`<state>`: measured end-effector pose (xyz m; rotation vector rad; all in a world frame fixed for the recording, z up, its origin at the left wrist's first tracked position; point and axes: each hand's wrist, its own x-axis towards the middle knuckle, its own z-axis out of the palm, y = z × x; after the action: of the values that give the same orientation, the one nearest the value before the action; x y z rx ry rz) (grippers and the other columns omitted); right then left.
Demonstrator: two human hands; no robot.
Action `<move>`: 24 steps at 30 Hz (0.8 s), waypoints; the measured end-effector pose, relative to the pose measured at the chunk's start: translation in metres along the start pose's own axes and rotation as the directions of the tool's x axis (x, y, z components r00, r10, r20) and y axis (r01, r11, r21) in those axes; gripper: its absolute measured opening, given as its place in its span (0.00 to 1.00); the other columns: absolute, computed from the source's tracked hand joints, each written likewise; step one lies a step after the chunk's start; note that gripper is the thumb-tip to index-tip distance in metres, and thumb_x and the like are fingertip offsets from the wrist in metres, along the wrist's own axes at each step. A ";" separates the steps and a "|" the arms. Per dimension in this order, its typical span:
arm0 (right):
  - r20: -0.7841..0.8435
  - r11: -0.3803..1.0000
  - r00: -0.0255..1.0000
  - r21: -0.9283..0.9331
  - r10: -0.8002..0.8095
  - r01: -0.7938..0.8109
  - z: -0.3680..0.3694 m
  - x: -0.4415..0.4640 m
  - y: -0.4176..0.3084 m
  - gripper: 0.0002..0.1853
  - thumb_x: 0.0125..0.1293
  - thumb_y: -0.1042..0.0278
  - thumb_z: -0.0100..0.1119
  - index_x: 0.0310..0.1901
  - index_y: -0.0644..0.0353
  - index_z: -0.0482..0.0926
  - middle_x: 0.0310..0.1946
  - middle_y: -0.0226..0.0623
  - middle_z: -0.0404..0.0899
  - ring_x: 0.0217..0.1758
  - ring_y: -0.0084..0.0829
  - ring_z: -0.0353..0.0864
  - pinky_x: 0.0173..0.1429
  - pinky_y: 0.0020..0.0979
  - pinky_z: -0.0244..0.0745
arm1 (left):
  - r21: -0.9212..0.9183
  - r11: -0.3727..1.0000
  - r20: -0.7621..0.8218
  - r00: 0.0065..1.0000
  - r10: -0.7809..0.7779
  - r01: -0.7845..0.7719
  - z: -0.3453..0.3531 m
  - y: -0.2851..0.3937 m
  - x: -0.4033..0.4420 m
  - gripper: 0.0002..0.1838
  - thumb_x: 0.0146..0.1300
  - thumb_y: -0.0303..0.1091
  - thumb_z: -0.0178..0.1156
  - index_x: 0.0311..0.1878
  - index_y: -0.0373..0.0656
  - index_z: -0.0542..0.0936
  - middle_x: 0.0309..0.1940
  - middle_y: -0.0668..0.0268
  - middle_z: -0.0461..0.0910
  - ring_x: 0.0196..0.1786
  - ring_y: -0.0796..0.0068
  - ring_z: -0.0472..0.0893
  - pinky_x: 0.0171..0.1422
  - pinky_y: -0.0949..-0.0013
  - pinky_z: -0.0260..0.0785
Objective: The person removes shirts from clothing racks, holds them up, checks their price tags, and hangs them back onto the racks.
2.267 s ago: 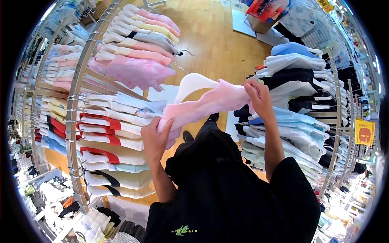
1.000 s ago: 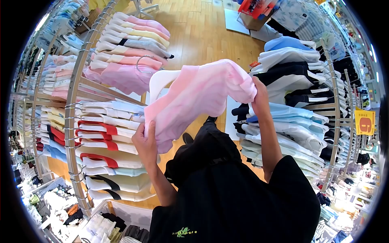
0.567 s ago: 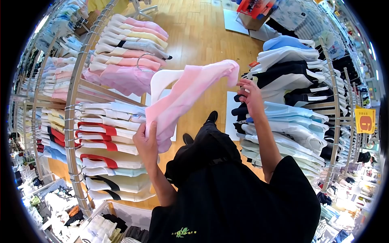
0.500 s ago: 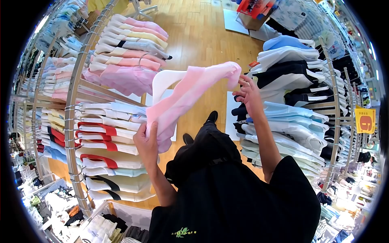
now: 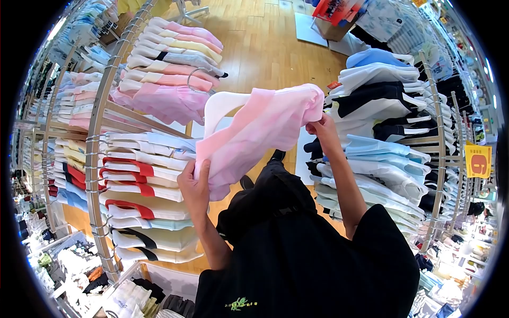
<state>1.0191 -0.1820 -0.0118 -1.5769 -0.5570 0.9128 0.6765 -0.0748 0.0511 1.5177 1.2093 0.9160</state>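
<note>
The pink garment (image 5: 253, 139) is hanging in front of the body, between two racks, with its white hanger (image 5: 222, 102) showing along the far side. Its long axis is running slantwise, from the left hand (image 5: 194, 186), at the near lower end, up to the right hand (image 5: 323, 130), so neither hand is being clearly nearer. The left hand is pinching the end, thumb on top; the right hand is pinching the sleeve edge, fingers bent together. On the right side, a yellow sign (image 5: 478, 160) is showing one big numeral, 6 or 9, I cannot tell; the black shirt (image 5: 318, 265) is carrying small print, not readable.
</note>
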 end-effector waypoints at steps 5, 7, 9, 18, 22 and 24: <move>-0.031 0.975 1.000 0.223 0.003 0.004 0.001 -0.001 0.004 0.11 0.72 0.66 0.50 0.36 0.64 0.78 0.28 0.32 0.78 0.30 0.22 0.76 0.38 0.25 0.71 | -0.022 1.000 -0.017 1.000 -0.023 0.022 0.001 -0.002 0.001 0.16 0.67 0.38 0.63 0.34 0.29 0.78 0.21 0.70 0.72 0.26 0.85 0.64 0.28 0.74 0.57; -0.030 0.959 1.000 0.283 0.004 0.005 0.003 -0.002 0.001 0.12 0.73 0.64 0.48 0.38 0.63 0.77 0.29 0.33 0.79 0.31 0.23 0.76 0.40 0.26 0.72 | -0.029 0.999 -0.023 0.999 -0.030 0.030 0.001 -0.002 0.001 0.16 0.67 0.38 0.62 0.34 0.29 0.78 0.21 0.71 0.72 0.26 0.85 0.64 0.28 0.74 0.57; -0.044 0.922 0.999 0.387 0.027 -0.008 0.007 -0.002 -0.005 0.14 0.74 0.61 0.44 0.42 0.62 0.77 0.34 0.34 0.79 0.34 0.26 0.78 0.42 0.28 0.74 | -0.014 1.000 -0.020 1.000 -0.024 0.024 0.000 0.000 0.001 0.16 0.67 0.38 0.62 0.34 0.29 0.78 0.20 0.71 0.71 0.26 0.85 0.63 0.28 0.74 0.56; -0.057 0.893 0.995 0.448 0.078 -0.045 0.007 0.001 0.004 0.13 0.74 0.65 0.44 0.51 0.62 0.74 0.41 0.36 0.79 0.40 0.28 0.80 0.47 0.30 0.77 | -0.047 0.998 -0.032 0.999 -0.037 0.035 -0.003 0.000 0.002 0.15 0.67 0.37 0.62 0.33 0.31 0.78 0.19 0.74 0.70 0.23 0.88 0.62 0.24 0.76 0.53; -0.003 0.847 0.999 0.530 0.048 -0.039 0.006 0.006 0.017 0.12 0.74 0.66 0.46 0.49 0.63 0.75 0.39 0.36 0.80 0.40 0.27 0.80 0.46 0.30 0.77 | -0.057 0.998 -0.041 0.999 -0.023 0.021 -0.003 -0.001 0.002 0.15 0.67 0.37 0.62 0.33 0.31 0.78 0.19 0.74 0.70 0.23 0.88 0.62 0.24 0.77 0.53; -0.014 0.830 0.997 0.555 0.071 -0.051 0.008 0.006 0.018 0.13 0.74 0.65 0.46 0.47 0.65 0.76 0.39 0.36 0.80 0.38 0.27 0.80 0.46 0.30 0.77 | -0.060 0.998 -0.042 0.999 -0.031 0.028 -0.004 0.001 0.002 0.16 0.67 0.37 0.62 0.33 0.31 0.78 0.19 0.74 0.70 0.23 0.88 0.62 0.24 0.76 0.54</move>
<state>1.0144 -0.1764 -0.0309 -1.0778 -0.1826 0.9854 0.6738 -0.0720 0.0528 1.4362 1.2211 0.9610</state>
